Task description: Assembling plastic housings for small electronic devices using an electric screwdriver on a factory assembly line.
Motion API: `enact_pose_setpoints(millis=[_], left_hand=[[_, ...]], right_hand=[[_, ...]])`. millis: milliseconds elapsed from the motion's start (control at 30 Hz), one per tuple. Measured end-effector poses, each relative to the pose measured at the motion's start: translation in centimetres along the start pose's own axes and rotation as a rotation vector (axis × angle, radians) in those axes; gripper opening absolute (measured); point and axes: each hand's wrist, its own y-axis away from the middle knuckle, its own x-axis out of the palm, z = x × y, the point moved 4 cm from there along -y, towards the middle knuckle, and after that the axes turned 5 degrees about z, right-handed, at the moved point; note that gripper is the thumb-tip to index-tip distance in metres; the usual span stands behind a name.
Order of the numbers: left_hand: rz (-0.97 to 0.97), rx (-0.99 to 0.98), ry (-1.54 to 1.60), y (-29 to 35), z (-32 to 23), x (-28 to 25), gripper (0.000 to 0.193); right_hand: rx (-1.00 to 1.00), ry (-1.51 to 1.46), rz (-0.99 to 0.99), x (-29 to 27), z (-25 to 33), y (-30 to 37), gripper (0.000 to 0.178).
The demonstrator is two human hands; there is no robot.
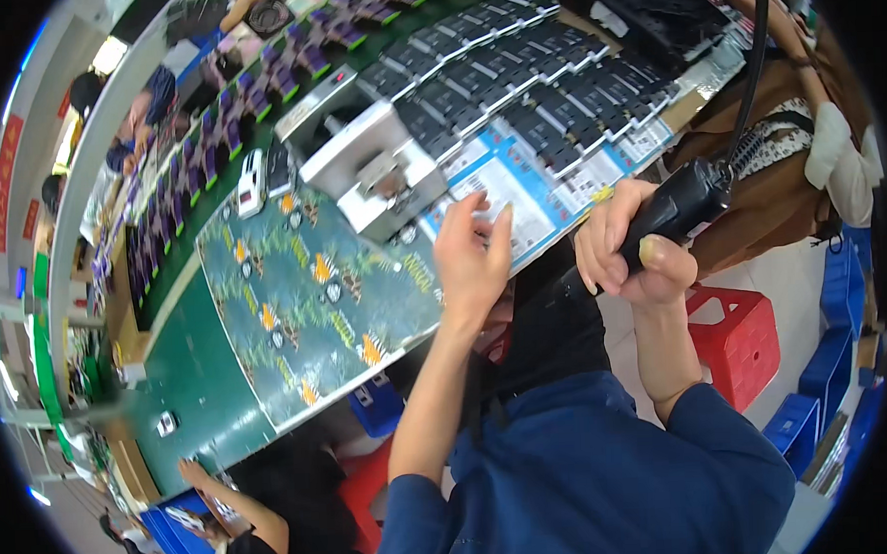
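Observation:
My right hand (633, 246) is wrapped round a black corded electric screwdriver (677, 205), held tilted over the table's near edge. Its cord rises from the upper end, and its lower end is dark and hard to make out. My left hand (477, 256) is raised beside a silver metal fixture (366, 148), with its fingers bent and the thumb apart from them. I see nothing between those fingers. Under and beyond this hand lie blue-and-white printed sheets (519, 191). Rows of black rectangular parts (555, 127) in pale strips fill the bench behind them.
A patterned green mat (317, 281) covers the bench left of the fixture, with a white-and-black device (252, 184) at its far edge. Purple-and-black parts (205, 158) line the conveyor. A red stool (734, 340) and blue bins (809, 391) stand at right. Co-workers sit nearby.

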Motion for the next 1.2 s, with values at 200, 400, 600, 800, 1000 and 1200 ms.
enact_pose_setpoints(millis=[200,400,600,800,1000,1200], left_hand=[[0.026,-0.195,-0.354,-8.9,-0.6,6.0,0.057],[-0.026,-0.321,-0.268,-10.4,-0.4,9.3,0.052],[-0.168,-0.295,-0.002,-8.8,0.0,8.0,0.054],[-0.008,-0.211,0.772,0.1,-2.8,-4.9,0.037],[-0.259,-0.460,1.244,6.2,2.5,-13.0,0.029],[-0.291,-0.412,1.067,10.3,4.9,-14.5,0.028]], right_hand=[[-0.064,0.052,0.027,-1.1,3.6,0.6,0.032],[-0.100,0.087,0.052,-3.3,4.4,0.9,0.040],[-0.020,0.063,0.101,-2.0,2.5,-0.2,0.040],[-0.054,0.042,0.075,-1.1,2.2,-0.4,0.036],[-0.255,0.151,0.060,0.9,0.3,-4.9,0.026],[-0.268,0.197,0.066,5.5,-6.2,-10.8,0.010]])
